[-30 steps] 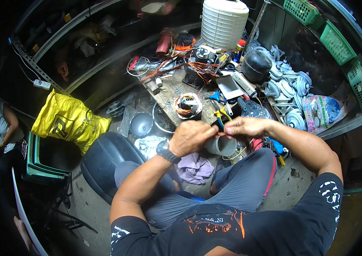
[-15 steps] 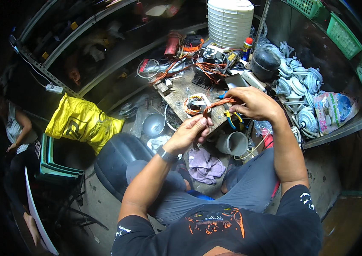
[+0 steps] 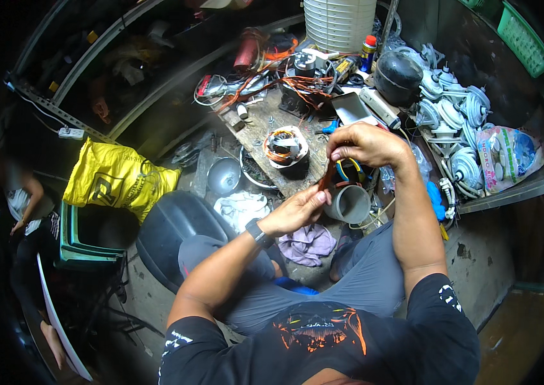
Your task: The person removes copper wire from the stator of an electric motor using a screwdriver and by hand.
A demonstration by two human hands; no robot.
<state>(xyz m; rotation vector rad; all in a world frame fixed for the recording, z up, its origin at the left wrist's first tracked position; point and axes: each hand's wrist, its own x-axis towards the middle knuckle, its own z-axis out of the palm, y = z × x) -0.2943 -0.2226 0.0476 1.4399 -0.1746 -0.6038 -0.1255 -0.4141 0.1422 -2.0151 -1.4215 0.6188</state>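
A reddish-brown wire bundle (image 3: 327, 177) is pinched by the left hand (image 3: 299, 210) and the right hand (image 3: 369, 145) at the near end of the desk (image 3: 251, 136), near a copper-wound stator (image 3: 278, 149), probably best drawn gently taut to prevent tangling.

Yellow sack (image 3: 144, 185), plastic bag (image 3: 507, 160), black shirt (image 3: 246, 350) bear lettering (image 3: 182, 340)

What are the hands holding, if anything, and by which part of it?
A reddish-brown strand: the left hand holds its lower part, the right hand its upper part; blur hides its exact kind.
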